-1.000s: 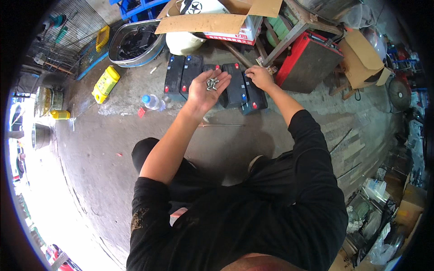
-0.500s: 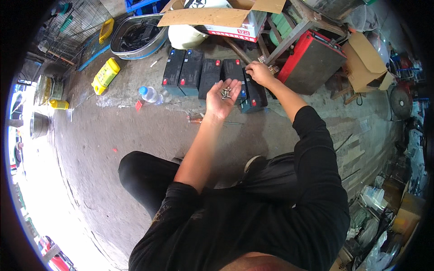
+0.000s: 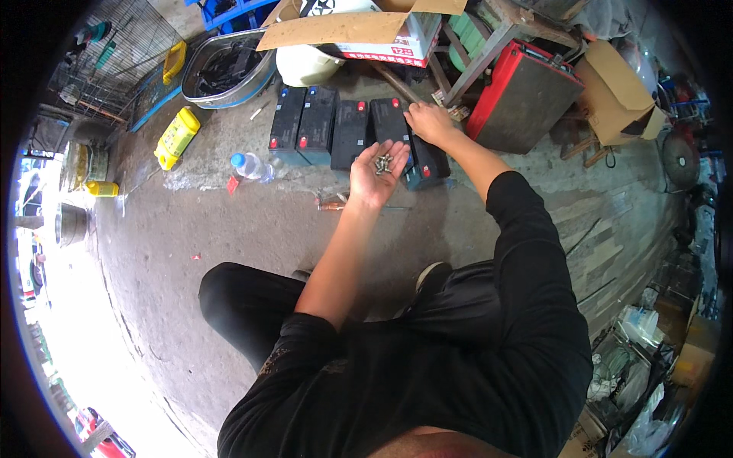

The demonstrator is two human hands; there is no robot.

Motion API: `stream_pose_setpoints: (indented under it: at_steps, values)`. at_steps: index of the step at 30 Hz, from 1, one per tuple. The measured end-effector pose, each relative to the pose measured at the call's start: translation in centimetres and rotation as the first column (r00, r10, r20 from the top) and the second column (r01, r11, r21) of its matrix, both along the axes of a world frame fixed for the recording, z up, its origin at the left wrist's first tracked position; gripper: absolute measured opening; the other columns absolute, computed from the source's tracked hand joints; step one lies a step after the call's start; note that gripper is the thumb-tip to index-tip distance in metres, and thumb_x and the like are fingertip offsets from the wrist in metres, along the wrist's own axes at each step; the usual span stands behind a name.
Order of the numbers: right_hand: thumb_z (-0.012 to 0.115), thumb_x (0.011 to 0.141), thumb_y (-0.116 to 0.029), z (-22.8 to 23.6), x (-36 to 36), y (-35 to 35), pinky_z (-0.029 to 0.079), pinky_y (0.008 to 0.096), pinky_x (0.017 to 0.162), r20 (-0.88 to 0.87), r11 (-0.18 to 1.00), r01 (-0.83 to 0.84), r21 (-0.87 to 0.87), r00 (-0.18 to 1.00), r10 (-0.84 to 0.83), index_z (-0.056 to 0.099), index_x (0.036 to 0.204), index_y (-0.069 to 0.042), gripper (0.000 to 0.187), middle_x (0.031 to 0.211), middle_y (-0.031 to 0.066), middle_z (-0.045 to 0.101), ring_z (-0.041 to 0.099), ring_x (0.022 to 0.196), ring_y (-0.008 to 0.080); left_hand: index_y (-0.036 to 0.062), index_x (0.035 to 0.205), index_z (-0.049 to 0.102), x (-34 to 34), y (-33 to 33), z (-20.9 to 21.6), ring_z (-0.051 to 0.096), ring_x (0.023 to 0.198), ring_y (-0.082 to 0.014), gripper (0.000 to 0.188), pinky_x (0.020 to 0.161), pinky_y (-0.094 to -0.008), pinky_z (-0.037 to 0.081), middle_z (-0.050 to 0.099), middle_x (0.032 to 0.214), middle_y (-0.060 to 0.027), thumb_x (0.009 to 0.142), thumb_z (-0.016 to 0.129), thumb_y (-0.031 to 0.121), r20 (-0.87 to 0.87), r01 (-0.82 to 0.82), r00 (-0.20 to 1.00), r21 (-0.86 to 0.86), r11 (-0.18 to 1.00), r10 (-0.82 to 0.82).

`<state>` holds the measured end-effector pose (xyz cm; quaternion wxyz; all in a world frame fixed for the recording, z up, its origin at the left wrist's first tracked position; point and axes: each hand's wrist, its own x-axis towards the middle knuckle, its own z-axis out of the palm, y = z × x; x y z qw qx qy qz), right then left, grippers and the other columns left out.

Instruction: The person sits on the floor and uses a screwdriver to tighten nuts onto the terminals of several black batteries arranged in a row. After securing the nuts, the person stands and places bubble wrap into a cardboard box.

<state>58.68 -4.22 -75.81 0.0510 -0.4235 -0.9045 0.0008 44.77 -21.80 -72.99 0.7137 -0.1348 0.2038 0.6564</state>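
Several black batteries (image 3: 317, 122) with red and blue terminal marks stand side by side on the floor. My left hand (image 3: 369, 185) is palm up in front of them, fingers slightly cupped. A small heap of metal screws (image 3: 383, 163) lies in its palm. Farther right, my right hand (image 3: 430, 124) reaches down to the far end of the rightmost battery (image 3: 430, 162). Its fingers are bent together there; what they pinch, if anything, is hidden. Beneath my left wrist, a screwdriver (image 3: 331, 205) with an orange handle lies on the floor.
Left of the batteries are a water bottle (image 3: 252, 167), a yellow jug (image 3: 177, 137) and a metal tub (image 3: 200, 93). Behind stands a cardboard box (image 3: 336, 30). A red-edged black case (image 3: 523, 99) leans by a wooden stand, beside an open carton (image 3: 615, 99).
My right hand has shifted slightly left along the far end of the rightmost batteries. The left hand still holds the screws, and the whole view has shifted a little.
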Motion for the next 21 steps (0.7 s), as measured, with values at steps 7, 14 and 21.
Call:
stream_pose_setpoints:
  at_steps: [7, 14, 21]
  values:
    - [0.063, 0.092, -0.037, -1.1, 0.9, -0.3, 0.055, 0.0435, 0.075, -0.290, 0.994, 0.086, -0.066, 0.952, -0.101, 0.070, 0.098, -0.008, 0.030, 0.095, 0.0127, 0.068, 0.069, 0.087, 0.0315, -0.0082, 0.119, 0.048, -0.3, -0.3, 0.2, 0.056, 0.120, -0.0425, 0.033, 0.106, -0.0477, 0.049, 0.057, 0.123, -0.0271, 0.098, 0.051, 0.017, -0.015, -0.038, 0.999, -0.011, 0.999, 0.038]
    - [0.073, 0.084, -0.029, -3.3, 3.2, -0.5, 0.052, 0.0364, 0.078, -0.607, 0.984, -0.025, -0.179, 0.790, -0.091, 0.077, 0.103, -0.021, 0.021, 0.093, 0.0046, 0.065, 0.065, 0.089, 0.0253, -0.0081, 0.120, 0.048, 0.6, 0.2, -0.5, 0.056, 0.121, -0.0427, 0.033, 0.106, -0.0485, 0.049, 0.057, 0.123, -0.0270, 0.098, 0.053, 0.016, 0.019, -0.019, 1.000, -0.005, 1.000, 0.019]
    - [0.076, 0.083, -0.028, -3.6, 2.3, -0.9, 0.052, 0.0364, 0.069, -0.638, 0.982, 0.078, -0.170, 0.751, -0.170, 0.075, 0.096, -0.011, 0.021, 0.087, 0.0084, 0.065, 0.065, 0.079, 0.0253, -0.0078, 0.119, 0.049, 1.3, 0.4, -0.2, 0.056, 0.122, -0.0427, 0.033, 0.106, -0.0490, 0.049, 0.057, 0.124, -0.0266, 0.097, 0.054, 0.016, 0.047, -0.014, 0.999, -0.038, 0.999, 0.016]
